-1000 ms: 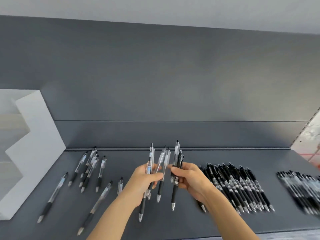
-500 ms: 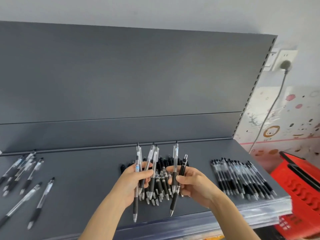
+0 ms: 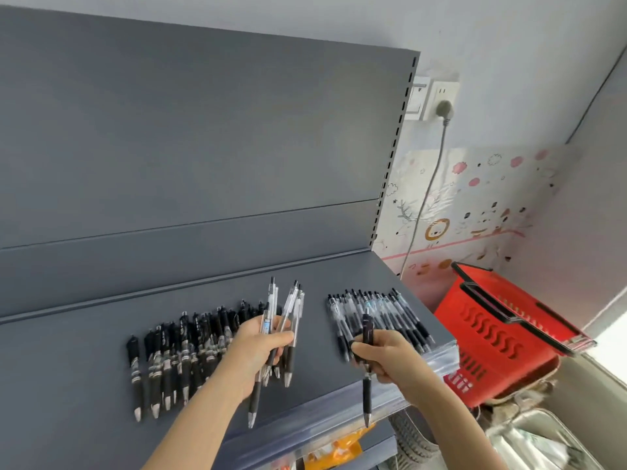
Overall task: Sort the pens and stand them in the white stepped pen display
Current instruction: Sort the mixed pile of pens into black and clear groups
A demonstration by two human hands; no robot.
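My left hand [image 3: 261, 347] grips a fan of clear pens [image 3: 288, 307], my right hand [image 3: 390, 354] pinches one black pen [image 3: 367, 395] upright, tip down, just before the right-hand row [image 3: 380, 317], the black row [image 3: 163, 354] lying leftward past my other hand, white display out of view.

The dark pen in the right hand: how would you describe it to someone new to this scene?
Start at the grey shelf with a red basket beside its right end. Near that end, the right hand grips one dark pen upright, tip down. It is alone and opaque, while the left hand holds several clear-barrelled pens.
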